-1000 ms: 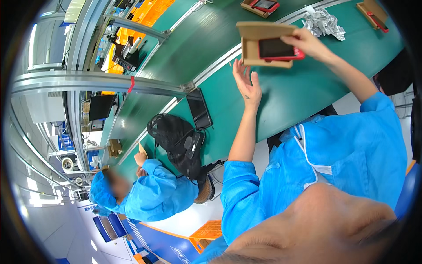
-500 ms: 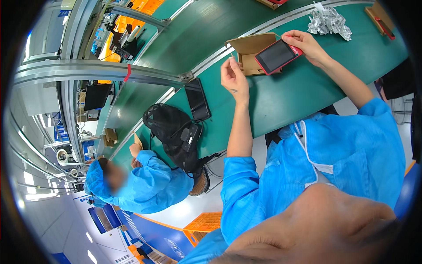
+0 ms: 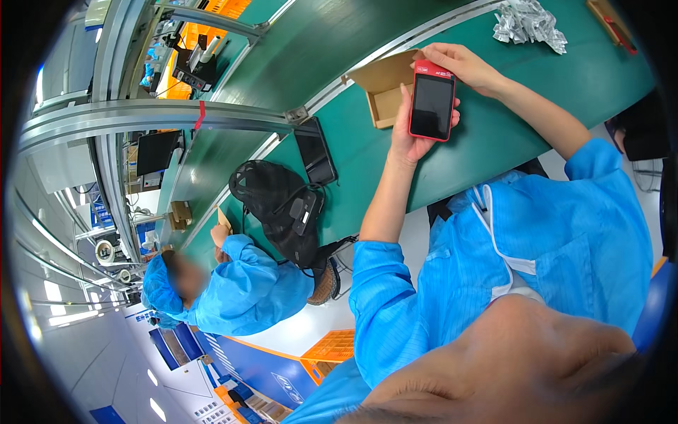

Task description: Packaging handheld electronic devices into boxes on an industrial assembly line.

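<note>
A red handheld device with a dark screen (image 3: 432,106) is held upright above the green bench, screen toward me. My left hand (image 3: 411,134) wraps round its lower part, thumb along the left edge and fingertips showing at the right edge. At its top end my right hand (image 3: 455,65) grips the red casing; some of those fingers are hidden behind it. Just behind and to the left lies an opened brown cardboard box (image 3: 390,99) with its lid raised. The part of the box behind the device is hidden.
Crumpled silvery wrappers (image 3: 530,27) lie at the far right, near another cardboard box (image 3: 607,21) with a red item. To the left are a black bag (image 3: 272,205) and a dark tablet-like device (image 3: 316,150). A co-worker in blue (image 3: 244,290) sits beyond the bag.
The red device has moved left and turned upright. My left hand, earlier pinched beside the box, now wraps round the device. My right hand has shifted left with it.
</note>
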